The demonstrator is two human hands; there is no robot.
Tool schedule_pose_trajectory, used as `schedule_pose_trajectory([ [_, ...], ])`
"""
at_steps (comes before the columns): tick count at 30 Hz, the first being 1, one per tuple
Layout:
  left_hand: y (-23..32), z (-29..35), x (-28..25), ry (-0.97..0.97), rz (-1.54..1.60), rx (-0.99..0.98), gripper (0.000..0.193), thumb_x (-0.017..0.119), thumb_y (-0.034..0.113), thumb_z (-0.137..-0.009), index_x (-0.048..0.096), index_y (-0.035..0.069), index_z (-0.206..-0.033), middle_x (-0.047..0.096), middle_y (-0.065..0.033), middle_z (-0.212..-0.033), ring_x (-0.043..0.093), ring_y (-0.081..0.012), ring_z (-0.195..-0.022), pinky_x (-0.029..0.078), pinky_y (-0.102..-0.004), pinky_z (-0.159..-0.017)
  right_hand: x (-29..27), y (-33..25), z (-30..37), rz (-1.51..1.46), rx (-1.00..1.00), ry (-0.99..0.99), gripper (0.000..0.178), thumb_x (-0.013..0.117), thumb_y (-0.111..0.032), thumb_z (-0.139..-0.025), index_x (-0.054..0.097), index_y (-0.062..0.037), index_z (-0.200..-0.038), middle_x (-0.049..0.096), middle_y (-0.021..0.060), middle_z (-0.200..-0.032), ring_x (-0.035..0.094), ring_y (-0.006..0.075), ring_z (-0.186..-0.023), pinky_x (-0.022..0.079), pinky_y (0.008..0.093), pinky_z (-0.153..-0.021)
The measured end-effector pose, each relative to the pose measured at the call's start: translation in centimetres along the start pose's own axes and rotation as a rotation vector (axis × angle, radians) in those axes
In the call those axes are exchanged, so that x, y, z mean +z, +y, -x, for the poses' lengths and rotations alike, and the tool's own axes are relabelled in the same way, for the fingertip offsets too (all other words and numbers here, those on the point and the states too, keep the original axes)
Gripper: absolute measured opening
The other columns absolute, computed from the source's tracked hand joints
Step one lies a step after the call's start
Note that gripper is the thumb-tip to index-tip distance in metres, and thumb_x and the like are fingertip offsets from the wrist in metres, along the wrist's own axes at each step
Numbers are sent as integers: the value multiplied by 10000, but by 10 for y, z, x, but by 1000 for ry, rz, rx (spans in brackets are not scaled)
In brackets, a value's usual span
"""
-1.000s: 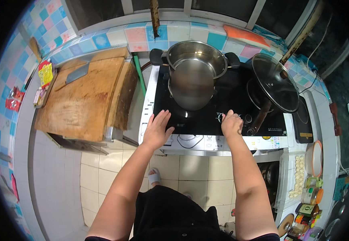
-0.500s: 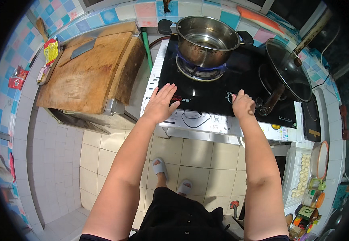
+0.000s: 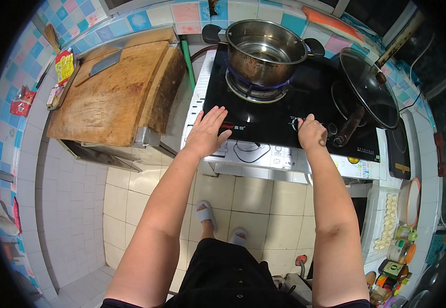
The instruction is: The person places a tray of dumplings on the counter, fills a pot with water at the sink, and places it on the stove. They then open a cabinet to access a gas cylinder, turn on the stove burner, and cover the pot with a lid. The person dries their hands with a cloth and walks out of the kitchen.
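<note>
Shifted since one second ago: the view, with the black gas cooktop (image 3: 266, 117) higher in it and blue flame (image 3: 285, 83) now visible at its left burner (image 3: 256, 96); left hand (image 3: 205, 133), fingers spread, at the cooktop's front left corner; right hand (image 3: 312, 132), fingers curled over a control dial (image 3: 295, 123) at the front edge, whether pinching it cannot be told; two-handled steel pot (image 3: 264, 66) on the left burner, toward the rear edge; tilted glass lid (image 3: 364, 97) near the right edge; wooden chopping board (image 3: 110, 102) left of the cooktop, bearing a cleaver (image 3: 106, 61) near its rear edge
</note>
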State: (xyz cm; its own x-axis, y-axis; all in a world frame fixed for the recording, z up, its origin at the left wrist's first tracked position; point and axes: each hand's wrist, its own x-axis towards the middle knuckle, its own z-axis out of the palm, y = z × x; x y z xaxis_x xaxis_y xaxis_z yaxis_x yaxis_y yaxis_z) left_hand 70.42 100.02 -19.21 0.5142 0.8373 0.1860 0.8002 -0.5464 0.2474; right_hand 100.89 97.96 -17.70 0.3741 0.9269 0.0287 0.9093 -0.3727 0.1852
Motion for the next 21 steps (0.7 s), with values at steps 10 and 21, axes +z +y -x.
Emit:
schedule_pose_trajectory([
  [10, 1, 0, -2, -5, 13, 2, 579, 521, 336, -880, 321, 85, -1362, 300, -45, -1428, 233, -193, -1340, 157, -396, -1105, -7, -1, 1, -86, 48, -56, 392, 392, -416, -924, 495, -39, -956, 641, 171, -897, 635, 299, -860, 510, 379, -732],
  [21, 0, -1, 0, -12, 17, 3, 581, 519, 338, -881, 316, 89, -1365, 292, -41, -1433, 229, -191, -1342, 156, -396, -1106, -7, -4, 1, -86, 84, -47, 377, 406, -416, -919, 511, -54, -926, 650, 146, -879, 644, 265, -840, 511, 357, -708],
])
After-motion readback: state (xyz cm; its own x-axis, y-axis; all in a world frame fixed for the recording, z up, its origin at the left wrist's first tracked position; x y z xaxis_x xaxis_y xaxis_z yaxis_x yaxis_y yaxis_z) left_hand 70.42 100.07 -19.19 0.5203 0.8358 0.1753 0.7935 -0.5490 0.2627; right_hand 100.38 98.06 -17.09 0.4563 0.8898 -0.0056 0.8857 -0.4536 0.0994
